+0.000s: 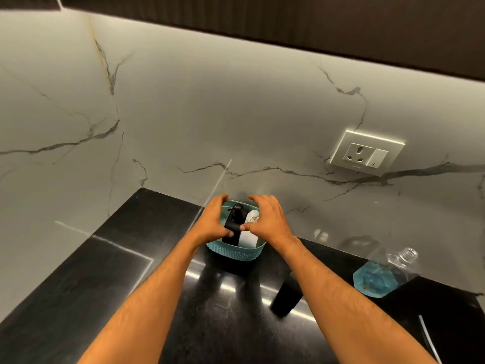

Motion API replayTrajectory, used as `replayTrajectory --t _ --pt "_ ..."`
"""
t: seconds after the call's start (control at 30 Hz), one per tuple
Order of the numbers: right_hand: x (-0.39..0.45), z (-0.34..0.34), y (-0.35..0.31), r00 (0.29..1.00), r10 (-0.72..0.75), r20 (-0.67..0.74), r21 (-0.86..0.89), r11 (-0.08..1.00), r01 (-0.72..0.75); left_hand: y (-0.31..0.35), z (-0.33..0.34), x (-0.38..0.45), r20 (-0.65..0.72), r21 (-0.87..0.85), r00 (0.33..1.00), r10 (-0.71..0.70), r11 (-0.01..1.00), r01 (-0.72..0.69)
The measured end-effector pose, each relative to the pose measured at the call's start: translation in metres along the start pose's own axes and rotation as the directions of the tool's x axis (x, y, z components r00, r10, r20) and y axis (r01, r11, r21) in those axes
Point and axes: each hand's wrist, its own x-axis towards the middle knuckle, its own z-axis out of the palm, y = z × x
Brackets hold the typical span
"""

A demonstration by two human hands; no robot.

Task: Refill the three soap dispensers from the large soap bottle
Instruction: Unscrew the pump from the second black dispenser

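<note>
A teal basket (pixel 234 252) stands on the black counter by the marble wall. Inside it are a black pump dispenser (pixel 234 222) and a white dispenser (pixel 248 238). My left hand (pixel 212 222) curls round the basket's left side, fingers over the far rim. My right hand (pixel 267 219) curls round its right side the same way. Both thumbs meet above the dispensers. A black cylinder (pixel 286 296), possibly a third dispenser body, stands nearer me, partly behind my right forearm. The large clear soap bottle (pixel 385 274), with blue liquid low in it and an open neck, is at the right.
The black counter (pixel 126 271) ends at the marble wall at the back and left. A wall socket (pixel 366 153) sits above the counter on the right. A thin white tube (pixel 429 340) lies near the right front edge. Something small and clear (pixel 321 235) sits by the wall.
</note>
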Motion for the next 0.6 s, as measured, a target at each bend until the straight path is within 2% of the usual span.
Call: replayTrajectory --t 0.17,0.23,0.33,0.43,0.6 --pt "-0.022 -0.04 -0.002 0.984 -0.069 -0.165 0.09 0.992 0.084 0.036 -0.007 -0.044 -0.306 -0.091 0.945 0.111 0.985 -0.146" --pt "-0.037 -0.057 0.001 0.968 -0.084 -0.235 0.123 0.986 0.115 0.05 -0.005 -0.064 -0.377 -0.152 0.915 0.142 0.965 -0.213" --pt "-0.065 -0.077 0.011 0.955 -0.055 -0.291 0.177 0.978 0.11 0.071 0.011 -0.094 -0.362 -0.205 0.909 0.208 0.933 -0.296" --pt "-0.1 -0.09 0.026 0.952 0.005 -0.306 0.243 0.967 0.073 0.084 0.041 -0.117 -0.288 -0.228 0.926 0.244 0.922 -0.314" --pt "-0.151 -0.093 0.066 0.949 0.167 -0.268 0.424 0.905 -0.04 0.085 0.101 -0.132 -0.178 -0.205 0.97 0.163 0.958 -0.199"
